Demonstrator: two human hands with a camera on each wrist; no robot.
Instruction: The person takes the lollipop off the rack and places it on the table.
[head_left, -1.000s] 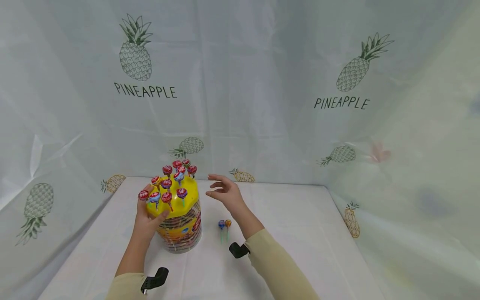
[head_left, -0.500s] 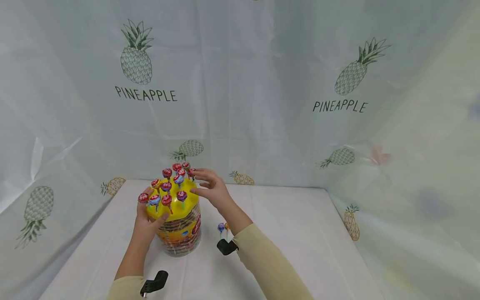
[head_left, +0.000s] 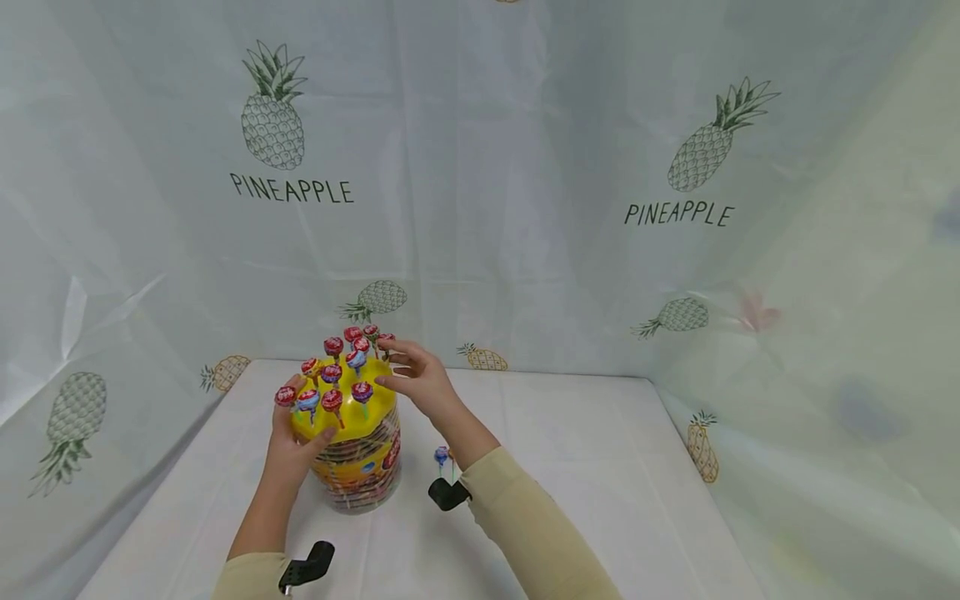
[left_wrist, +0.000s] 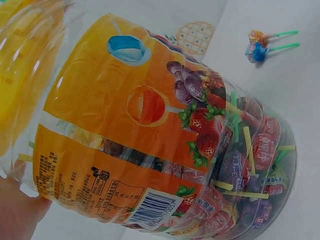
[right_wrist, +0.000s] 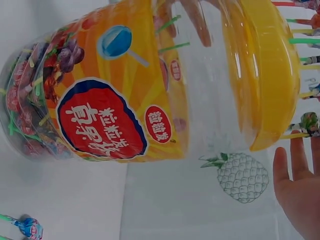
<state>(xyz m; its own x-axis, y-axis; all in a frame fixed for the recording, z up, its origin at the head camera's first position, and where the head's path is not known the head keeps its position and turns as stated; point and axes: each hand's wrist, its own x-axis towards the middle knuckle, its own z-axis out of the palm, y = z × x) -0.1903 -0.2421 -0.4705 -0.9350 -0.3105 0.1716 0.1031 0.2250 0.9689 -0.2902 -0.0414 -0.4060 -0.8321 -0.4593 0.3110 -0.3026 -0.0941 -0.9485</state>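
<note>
A white table [head_left: 585,467] is being backed by pineapple-print cloth [head_left: 480,167]; lower left, the candy jar [head_left: 358,467] is being grasped by the left hand [head_left: 292,446], while the right hand [head_left: 420,379] is being held loose-fingered over its lollipops [head_left: 345,367].

Left hand [head_left: 294,446] curled in a grip; right hand [head_left: 420,379] fingers relaxed, raised

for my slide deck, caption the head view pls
Left hand steadies lollipop jar; right hand reaches its yellow lid.

a makeshift recording booth: pineapple-print sheets [head_left: 480,183] curtain a white-covered table [head_left: 600,467].
</note>
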